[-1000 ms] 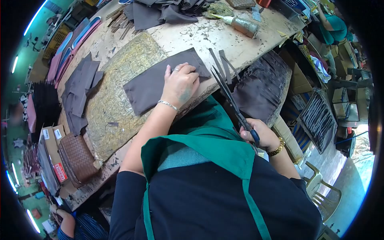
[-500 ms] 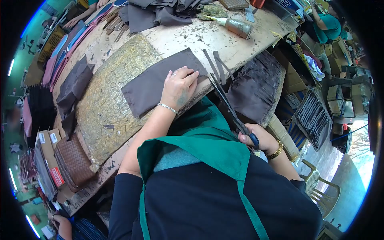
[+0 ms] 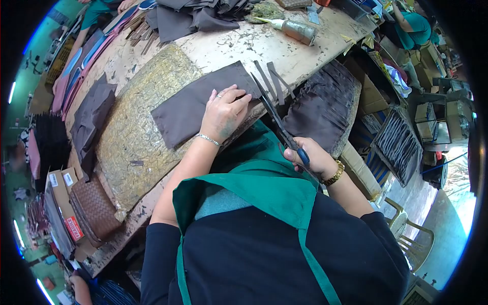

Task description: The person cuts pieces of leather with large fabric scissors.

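My left hand [image 3: 226,113] lies on a dark brown fabric piece [image 3: 190,99], its fingers stretched over the right part and pressing it to the table. In my right hand [image 3: 311,156] is a pair of long dark scissors [image 3: 278,123], gripped by the handles. The blades point up and left, with the tips at the fabric's right edge, close to my left fingertips. Narrow dark strips [image 3: 269,81] lie on the table just right of the blades. Under the fabric's left part is a mottled yellow-brown sheet [image 3: 137,117].
A glue bottle [image 3: 299,32] lies near the far edge, beside heaped dark fabric [image 3: 195,20]. Another crumpled piece [image 3: 91,114] and a woven brown item [image 3: 96,208] are at left. Gathered dark fabric [image 3: 325,109] sits below the table edge; a chair [image 3: 409,234] stands right. Other people work nearby.
My right hand has moved up and left with the scissors, bringing the blades to the fabric's right edge. My left hand stays on the fabric.
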### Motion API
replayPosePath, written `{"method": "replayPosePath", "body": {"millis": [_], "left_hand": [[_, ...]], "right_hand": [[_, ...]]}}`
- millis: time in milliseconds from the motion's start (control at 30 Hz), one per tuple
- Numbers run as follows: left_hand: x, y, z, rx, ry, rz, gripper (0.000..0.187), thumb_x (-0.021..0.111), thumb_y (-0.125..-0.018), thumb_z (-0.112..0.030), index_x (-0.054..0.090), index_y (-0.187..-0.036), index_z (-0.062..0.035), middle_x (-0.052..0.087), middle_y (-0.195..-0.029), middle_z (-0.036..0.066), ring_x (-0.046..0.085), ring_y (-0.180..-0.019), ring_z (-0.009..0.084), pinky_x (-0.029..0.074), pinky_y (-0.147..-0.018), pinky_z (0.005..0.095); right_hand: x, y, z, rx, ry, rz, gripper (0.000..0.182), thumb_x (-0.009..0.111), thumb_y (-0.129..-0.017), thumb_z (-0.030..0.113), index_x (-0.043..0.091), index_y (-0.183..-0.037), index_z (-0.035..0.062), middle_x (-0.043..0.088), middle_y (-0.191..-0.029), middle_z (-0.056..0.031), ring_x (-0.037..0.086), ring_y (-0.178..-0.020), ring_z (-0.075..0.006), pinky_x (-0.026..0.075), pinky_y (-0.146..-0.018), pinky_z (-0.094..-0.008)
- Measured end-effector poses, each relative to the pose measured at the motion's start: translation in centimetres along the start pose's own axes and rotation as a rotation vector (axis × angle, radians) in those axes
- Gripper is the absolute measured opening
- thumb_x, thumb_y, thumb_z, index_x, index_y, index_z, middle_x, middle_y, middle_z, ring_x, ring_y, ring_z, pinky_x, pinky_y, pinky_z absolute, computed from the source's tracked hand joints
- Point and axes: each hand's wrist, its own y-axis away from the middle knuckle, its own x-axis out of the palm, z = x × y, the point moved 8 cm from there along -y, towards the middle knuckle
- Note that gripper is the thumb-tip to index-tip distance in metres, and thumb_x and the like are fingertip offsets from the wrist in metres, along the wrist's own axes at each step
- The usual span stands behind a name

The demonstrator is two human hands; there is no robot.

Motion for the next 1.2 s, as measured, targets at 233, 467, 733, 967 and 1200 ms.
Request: {"method": "replayPosePath", "body": {"millis": [233,467,733,967,1200], "left_hand": [[0.0,0.0,-0.1,0.007,0.009,-0.006,0.016,0.061,-0.074,-0.012,0.063,-0.090,-0.0139,0.060,-0.097,0.002,0.054,-0.102,0.0223,0.042,-0.083,0.0524],[-0.2,0.1,0.4,-0.010,0.041,-0.057,0.017,0.062,-0.072,-0.014,0.062,-0.089,-0.0152,0.059,-0.096,0.002,0.055,-0.101,0.0219,0.043,-0.083,0.0517],[-0.4,-0.1,0.0,0.000,0.043,-0.046,0.016,0.061,-0.074,-0.011,0.063,-0.090,-0.0133,0.060,-0.095,0.003,0.056,-0.099,0.0229,0.043,-0.082,0.0513],[-0.5,0.0,0.0,0.008,0.040,-0.049,0.017,0.062,-0.073,-0.010,0.063,-0.090,-0.0143,0.059,-0.095,0.002,0.056,-0.099,0.0229,0.043,-0.082,0.0518],[-0.3,0.0,0.2,0.000,0.058,-0.044,0.017,0.061,-0.074,-0.011,0.063,-0.090,-0.0142,0.059,-0.095,0.002,0.056,-0.100,0.0227,0.042,-0.083,0.0515]], "right_hand": [[0.2,0.0,-0.6,-0.019,0.010,0.000,0.052,0.065,-0.069,0.054,0.050,-0.069,0.0045,0.047,-0.054,0.0011,0.048,-0.046,-0.0076,0.041,-0.044,-0.0221],[0.0,0.9,-1.2,0.003,0.026,0.014,0.052,0.066,-0.068,0.053,0.050,-0.068,0.0044,0.049,-0.053,-0.0005,0.048,-0.046,-0.0084,0.040,-0.044,-0.0226],[0.1,0.9,-0.7,-0.033,0.070,-0.029,0.054,0.065,-0.067,0.056,0.051,-0.066,0.0038,0.050,-0.053,-0.0010,0.048,-0.048,-0.0085,0.040,-0.045,-0.0238],[0.7,-0.3,-0.7,0.010,0.066,0.022,0.062,0.062,-0.065,0.063,0.051,-0.081,0.0036,0.047,-0.059,0.0030,0.049,-0.049,-0.0048,0.042,-0.045,-0.0187],[0.5,0.4,-0.4,-0.022,0.001,-0.058,0.054,0.067,-0.066,0.056,0.049,-0.067,0.0047,0.049,-0.052,0.0002,0.049,-0.045,-0.0081,0.040,-0.042,-0.0223]]}}
